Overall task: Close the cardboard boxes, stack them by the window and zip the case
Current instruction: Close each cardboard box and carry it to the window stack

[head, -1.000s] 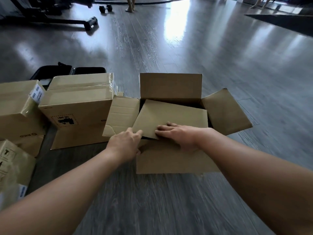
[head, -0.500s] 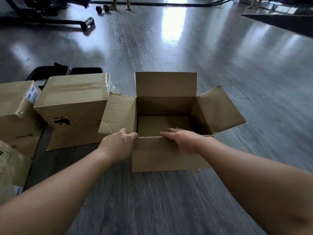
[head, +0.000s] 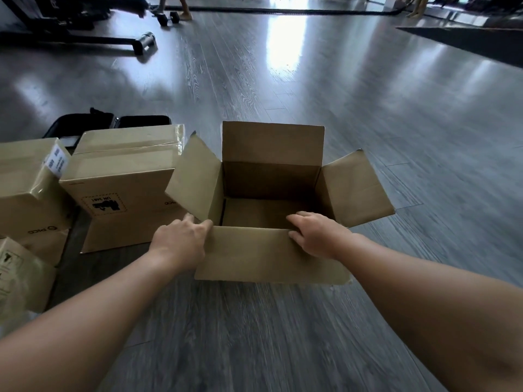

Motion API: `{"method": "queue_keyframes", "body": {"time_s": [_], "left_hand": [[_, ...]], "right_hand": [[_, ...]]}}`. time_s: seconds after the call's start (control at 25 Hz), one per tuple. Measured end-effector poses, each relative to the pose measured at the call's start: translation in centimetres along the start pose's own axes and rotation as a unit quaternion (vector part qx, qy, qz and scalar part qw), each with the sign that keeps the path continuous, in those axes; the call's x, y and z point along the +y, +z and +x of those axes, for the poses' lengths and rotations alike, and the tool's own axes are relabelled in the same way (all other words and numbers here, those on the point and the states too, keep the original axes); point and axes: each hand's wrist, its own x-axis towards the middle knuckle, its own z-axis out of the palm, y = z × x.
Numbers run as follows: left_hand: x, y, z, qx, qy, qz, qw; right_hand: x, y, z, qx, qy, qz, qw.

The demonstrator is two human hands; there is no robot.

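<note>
Grey wood-grain floor fills nearly the whole view, shiny where light falls on it far ahead. On it, straight in front of the person, sits the open cardboard box, its four flaps up or spread: the far flap stands upright, the left and right flaps lean outward, and the near flap folds down toward the person over the front wall. The inside looks bare, though its near part is hidden.

Just left of it, with the open box's left flap overlapping it, is a closed box sealed with clear tape and printed with a black label. Further left stands another taped box with a white sticker, and a third box shows at the lower left edge. Behind the closed boxes lies a black case, mostly hidden.

Dark gym equipment and a small dumbbell lie far back on the left.

The left hand rests at the near left corner, fingers loosely bent against the left flap's base. The right hand grips the near edge toward the right corner, fingers curled over it into the box.
</note>
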Motion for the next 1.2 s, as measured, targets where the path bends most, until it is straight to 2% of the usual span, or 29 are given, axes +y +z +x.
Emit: {"method": "queue_keyframes", "body": {"time_s": [0.08,0.2,0.32,0.4,0.52,0.76,0.88,1.0,1.12,1.2], "left_hand": [[-0.2,0.0,-0.4,0.019,0.001,-0.006,1.0],[-0.3,-0.2,-0.6,0.057,0.033,-0.084,0.994],[-0.8,-0.1,-0.4,0.031,0.06,-0.159,0.985],[-1.1,0.3,-0.1,-0.015,0.067,-0.128,0.989],[-1.1,0.4,0.1,-0.068,0.079,-0.089,0.991],[-1.6,0.4,0.7,-0.076,0.082,-0.102,0.988],[-1.9,0.4,0.9,-0.074,0.092,-0.1,0.988],[-2.1,0.2,1.0,-0.073,0.09,-0.085,0.99],[-2.3,0.2,1.0,-0.077,0.085,-0.08,0.99],[-2.4,0.3,1.0,-0.077,0.087,-0.082,0.99]], "right_hand": [[0.7,0.0,-0.8,0.01,0.012,-0.004,1.0],[1.4,0.1,-1.9,0.043,0.028,-0.023,0.998],[2.1,0.4,-2.9,0.107,0.042,-0.066,0.991],[2.7,0.4,-3.5,0.132,0.072,-0.077,0.986],[3.7,0.3,-4.1,0.13,0.105,-0.088,0.982],[4.2,0.9,-5.6,0.138,0.083,-0.159,0.974],[5.0,1.2,-5.9,0.108,0.069,-0.191,0.973],[6.2,1.3,-5.4,0.115,0.036,-0.105,0.987],[7.4,1.2,-4.5,0.082,0.029,0.016,0.996],[8.4,1.0,-3.9,0.07,0.027,0.047,0.996]]}}
